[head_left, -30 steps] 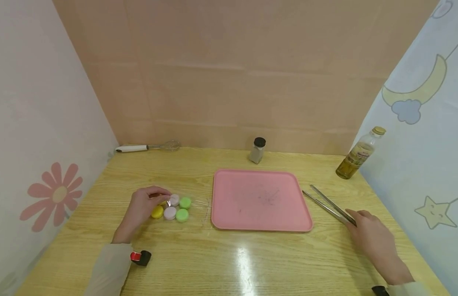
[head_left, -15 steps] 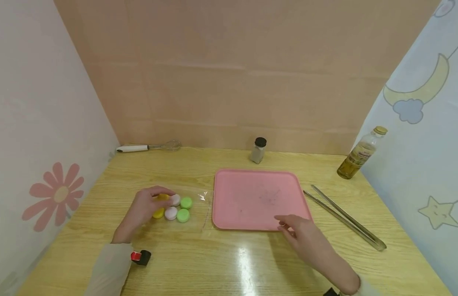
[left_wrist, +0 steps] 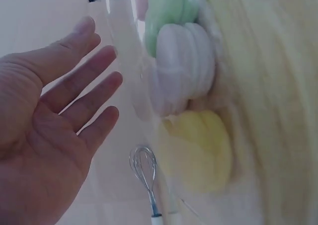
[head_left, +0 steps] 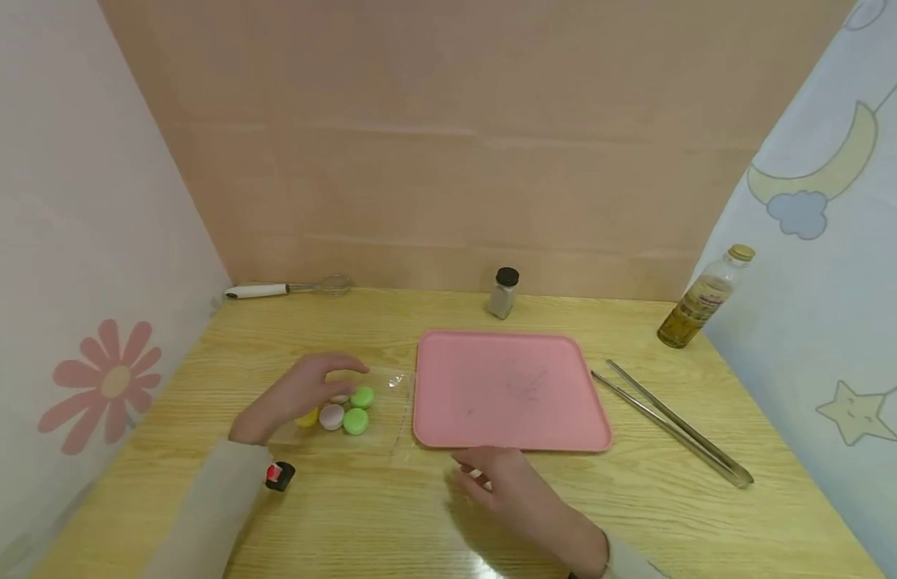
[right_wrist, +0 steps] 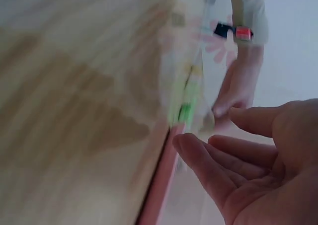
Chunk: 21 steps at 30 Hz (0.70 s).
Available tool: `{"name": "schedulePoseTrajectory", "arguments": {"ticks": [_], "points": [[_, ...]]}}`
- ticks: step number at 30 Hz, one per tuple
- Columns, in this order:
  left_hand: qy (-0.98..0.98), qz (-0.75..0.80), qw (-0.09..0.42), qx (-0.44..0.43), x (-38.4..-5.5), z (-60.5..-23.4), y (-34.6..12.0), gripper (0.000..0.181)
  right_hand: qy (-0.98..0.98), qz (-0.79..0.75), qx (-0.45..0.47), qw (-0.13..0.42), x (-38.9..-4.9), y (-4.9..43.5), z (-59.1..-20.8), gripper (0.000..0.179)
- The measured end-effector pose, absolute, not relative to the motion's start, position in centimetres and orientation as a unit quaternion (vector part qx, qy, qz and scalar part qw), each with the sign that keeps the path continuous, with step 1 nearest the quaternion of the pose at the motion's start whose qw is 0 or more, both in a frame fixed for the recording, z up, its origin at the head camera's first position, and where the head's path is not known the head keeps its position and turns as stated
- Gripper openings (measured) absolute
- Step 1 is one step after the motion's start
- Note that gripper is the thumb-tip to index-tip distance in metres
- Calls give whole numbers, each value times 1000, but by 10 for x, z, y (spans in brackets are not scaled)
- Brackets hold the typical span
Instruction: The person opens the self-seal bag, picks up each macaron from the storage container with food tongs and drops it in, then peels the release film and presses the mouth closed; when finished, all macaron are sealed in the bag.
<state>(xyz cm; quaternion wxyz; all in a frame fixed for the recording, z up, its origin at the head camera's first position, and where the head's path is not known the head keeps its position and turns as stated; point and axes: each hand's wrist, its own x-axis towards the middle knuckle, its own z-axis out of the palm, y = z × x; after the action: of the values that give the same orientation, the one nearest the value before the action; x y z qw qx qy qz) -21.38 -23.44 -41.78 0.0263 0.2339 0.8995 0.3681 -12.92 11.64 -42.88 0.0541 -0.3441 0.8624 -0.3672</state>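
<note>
My left hand [head_left: 299, 396] hovers over a clear plastic bag [head_left: 384, 430] of macarons, its fingers extended and holding nothing. Inside show green macarons [head_left: 356, 421], pale lilac ones [head_left: 331, 416] and a yellow one [head_left: 307, 418], partly hidden by the hand. The left wrist view shows a gap between the fingers and the yellow macaron [left_wrist: 201, 153]. Below the front edge of a pink tray [head_left: 506, 386], my right hand [head_left: 516, 494] is in the air with loosely bent fingers and nothing in them. Metal tongs [head_left: 680, 430] lie right of the tray.
A whisk [head_left: 289, 289] lies at the back left, against the wall. Behind the tray stands a small jar with a black lid [head_left: 502, 293]. An oil bottle [head_left: 701, 301] stands at the back right, near the side wall.
My right hand let go of the tongs and swept left, past the tray's front edge. The tongs stay on the table. My left hand shifted slightly right over the bag, its fingers more extended.
</note>
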Motion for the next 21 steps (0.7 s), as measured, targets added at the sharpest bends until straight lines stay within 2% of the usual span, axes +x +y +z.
{"name": "schedulePoseTrajectory", "arguments": {"ticks": [3,7,15,18,21], "points": [[897,355,50,259,-227,-416,-227,32,849,-397,-335,91,-129,95,-432,27],[894,351,77,270,-244,-417,-219,35,834,-459,-275,137,-131,71,-434,31],[888,344,119,281,-264,-423,-211,32,666,-692,-52,276,-136,34,-440,21],[887,341,125,285,-267,-424,-208,31,607,-738,0,296,-137,22,-442,24],[884,346,131,285,-269,-425,-205,30,560,-774,43,292,-135,12,-443,24]]}}
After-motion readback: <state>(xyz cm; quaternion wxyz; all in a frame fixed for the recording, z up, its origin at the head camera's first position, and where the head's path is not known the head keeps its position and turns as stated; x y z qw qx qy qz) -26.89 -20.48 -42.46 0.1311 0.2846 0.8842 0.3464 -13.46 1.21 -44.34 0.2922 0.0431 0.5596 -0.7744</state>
